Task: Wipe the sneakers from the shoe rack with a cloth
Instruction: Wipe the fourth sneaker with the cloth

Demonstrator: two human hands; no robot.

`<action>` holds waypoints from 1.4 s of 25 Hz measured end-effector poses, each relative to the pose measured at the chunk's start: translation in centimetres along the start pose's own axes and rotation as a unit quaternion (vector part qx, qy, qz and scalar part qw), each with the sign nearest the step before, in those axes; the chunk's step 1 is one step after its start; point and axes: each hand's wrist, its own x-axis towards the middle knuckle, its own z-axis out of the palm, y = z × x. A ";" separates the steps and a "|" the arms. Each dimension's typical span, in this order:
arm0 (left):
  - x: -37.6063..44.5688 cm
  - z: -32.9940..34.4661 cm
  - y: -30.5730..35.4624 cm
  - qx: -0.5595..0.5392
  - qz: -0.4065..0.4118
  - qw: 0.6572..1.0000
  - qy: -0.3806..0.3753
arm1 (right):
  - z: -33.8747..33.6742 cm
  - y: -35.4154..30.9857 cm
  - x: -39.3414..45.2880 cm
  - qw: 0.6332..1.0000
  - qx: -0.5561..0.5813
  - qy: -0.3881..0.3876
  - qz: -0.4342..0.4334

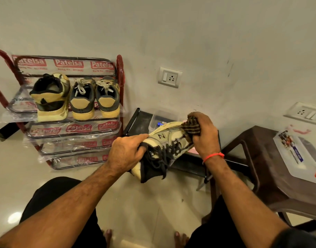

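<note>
Item in hand: cream sneaker [168,140], held mid-scene above the floor; my left hand [125,153] grips its collar, my right hand [204,134] clamps the checked cloth [191,126] against the toe. Three sneakers [78,97] wait on the shoe rack [120,72], far left. I judge wiping under way, those three possibly unwiped

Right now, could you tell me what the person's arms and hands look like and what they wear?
Both forearms are bare, with no sleeves in view. The left hand wears nothing. The right hand has a thin red thread band, knotted, round its wrist. No gloves, rings or watch show.
</note>
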 end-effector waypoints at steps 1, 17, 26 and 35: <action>0.1 0.1 0.0 0.003 -0.008 1.000 0.000 | -0.3 -0.6 0.0 0.999 0.022 0.004 0.031; 0.3 0.0 0.1 -0.031 -0.080 0.996 -0.009 | 2.0 -4.1 -7.0 0.976 0.046 -0.137 -0.160; 0.7 0.5 -0.5 -0.096 -0.270 0.958 -0.022 | 1.0 -2.4 -8.3 0.968 0.043 -0.171 -0.179; 0.7 1.6 -0.9 -0.134 -0.363 0.921 -0.037 | -0.3 -0.6 -4.5 0.994 0.077 -0.071 -0.030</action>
